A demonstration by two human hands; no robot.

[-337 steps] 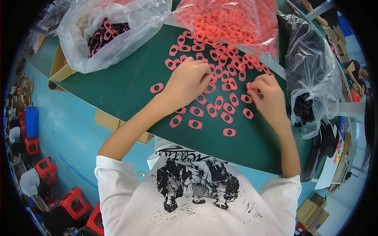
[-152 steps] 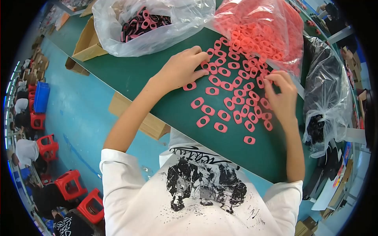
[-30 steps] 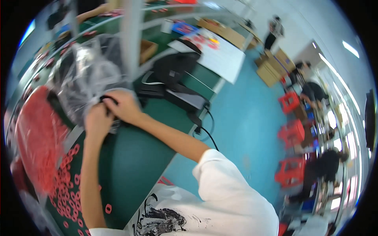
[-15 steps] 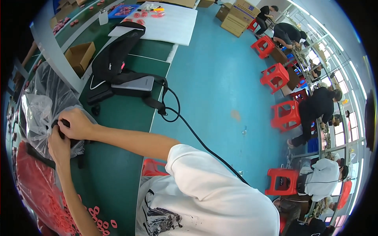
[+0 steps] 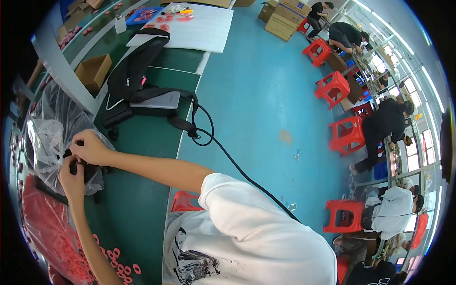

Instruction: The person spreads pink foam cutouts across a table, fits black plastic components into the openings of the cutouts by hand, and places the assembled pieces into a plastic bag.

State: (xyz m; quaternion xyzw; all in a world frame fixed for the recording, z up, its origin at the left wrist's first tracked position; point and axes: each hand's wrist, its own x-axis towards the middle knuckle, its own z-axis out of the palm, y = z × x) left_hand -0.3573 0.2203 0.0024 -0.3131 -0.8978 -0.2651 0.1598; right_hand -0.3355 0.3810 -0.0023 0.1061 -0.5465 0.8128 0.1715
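My two hands meet at the left, over the edge of a clear plastic bag (image 5: 45, 135). My right hand (image 5: 93, 150) has its fingers bent and pinched around a small black part (image 5: 80, 142). Just below, my left hand (image 5: 72, 183) is closed, thumb and fingers pressed together, with a dark piece (image 5: 73, 167) showing between them. The fingertips of both hands touch or nearly touch. Whether they hold one black part or two, I cannot tell. Nearer me lies a bag of red pieces (image 5: 45, 213), with several red rings (image 5: 114, 256) spilled on the green table beside my left forearm.
On the green table (image 5: 137, 190) lie a black strap bag (image 5: 130, 71) and a grey power bank (image 5: 159, 100) with a black cable. Beyond are an open carton (image 5: 93, 71), a white sheet (image 5: 204, 28) and a blue tray (image 5: 142, 15). Red stools (image 5: 332, 88) and seated people line the right.
My fingers have shifted slightly on the black part, and the hands' grip looks a little changed. The whole view has moved slightly. The bags stay where they were.
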